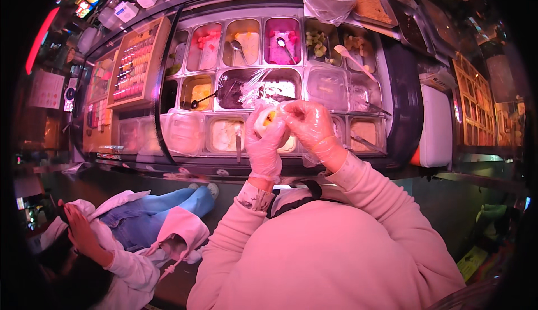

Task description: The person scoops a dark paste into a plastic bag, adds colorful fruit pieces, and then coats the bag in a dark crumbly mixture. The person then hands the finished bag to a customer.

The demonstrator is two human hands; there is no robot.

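Observation:
Above the front row of a topping counter, my left hand (265,146), in a clear plastic glove, holds a small soft white wrapper (261,120) with yellow filling (270,116) in its middle. My right hand (310,124), gloved too, is closed with its fingertips pinching the wrapper's right edge. Just beyond lies a metal pan (230,104) with dark filling on its left and white filling on its right, partly under cling film. To the left of my left hand stands a tub of white cream (223,136) with a spatula (238,146) in it.
Farther back are pans of pink cubes (204,44), purple paste (283,47) and green fruit (318,44). A wooden-handled tool (350,59) lies across the right pans. A wooden tray of sweets (137,63) stands left. A person (140,231) is at the lower left.

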